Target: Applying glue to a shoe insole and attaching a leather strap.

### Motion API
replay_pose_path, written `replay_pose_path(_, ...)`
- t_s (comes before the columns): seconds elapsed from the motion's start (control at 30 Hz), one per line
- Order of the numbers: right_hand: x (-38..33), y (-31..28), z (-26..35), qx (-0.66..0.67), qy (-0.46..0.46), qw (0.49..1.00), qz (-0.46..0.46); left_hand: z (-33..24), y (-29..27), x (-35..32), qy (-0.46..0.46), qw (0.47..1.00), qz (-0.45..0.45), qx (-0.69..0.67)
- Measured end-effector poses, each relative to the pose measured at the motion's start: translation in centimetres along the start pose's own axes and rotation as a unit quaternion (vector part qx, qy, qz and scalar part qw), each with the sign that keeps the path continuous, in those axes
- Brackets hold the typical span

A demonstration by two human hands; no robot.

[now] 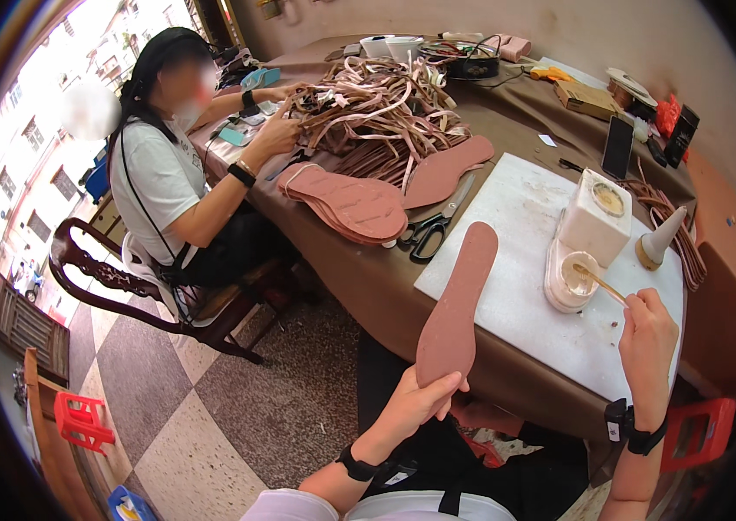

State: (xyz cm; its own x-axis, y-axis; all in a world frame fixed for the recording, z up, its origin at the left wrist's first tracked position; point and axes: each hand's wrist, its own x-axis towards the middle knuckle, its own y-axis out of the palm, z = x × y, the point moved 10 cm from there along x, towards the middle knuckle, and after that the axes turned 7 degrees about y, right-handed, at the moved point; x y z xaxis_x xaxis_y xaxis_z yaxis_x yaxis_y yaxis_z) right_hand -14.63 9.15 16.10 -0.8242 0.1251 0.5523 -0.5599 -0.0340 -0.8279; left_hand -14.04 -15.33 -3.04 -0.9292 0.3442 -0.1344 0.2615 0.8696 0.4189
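Note:
My left hand (pixel 424 398) grips a reddish-brown shoe insole (pixel 459 304) by its wide end, its narrow end pointing up and away. The insole is held in the air before the table's front edge. My right hand (pixel 648 333) pinches the end of a thin wooden stick (pixel 602 285). The stick's other end dips into a small, round, pale pot (pixel 566 298) on a white board (pixel 507 234). Behind the pot stands a white block-shaped container (pixel 596 217) with a round, yellowish opening. A whitish cone (pixel 665 236) stands at the right.
Left of the board lie stacked insoles (pixel 346 204), a single insole (pixel 450 171) and black-handled scissors (pixel 427 234). A tangle of brown strips (pixel 385 104) covers the far side. A phone (pixel 618 148) lies behind the board. Another person (pixel 159 165) sits at the left, hands on the strips.

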Motion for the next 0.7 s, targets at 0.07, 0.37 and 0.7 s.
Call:
replay_pose_path(0.07,-0.1,-0.3,0.3,-0.001,-0.002,1.0,-0.006,0.2,0.2,-0.1,-0.004,1.0,0.007,-0.002)
replay_pose_path(0.37,-0.3,-0.1,0.5,-0.009,-0.008,1.0,-0.005,1.3,0.4,-0.6,-0.02,0.999,0.024,-0.02)
replay_pose_path(0.7,-0.1,0.3,0.3,0.001,-0.003,1.0,0.008,0.8,1.1,-0.8,-0.018,0.999,0.044,-0.018)
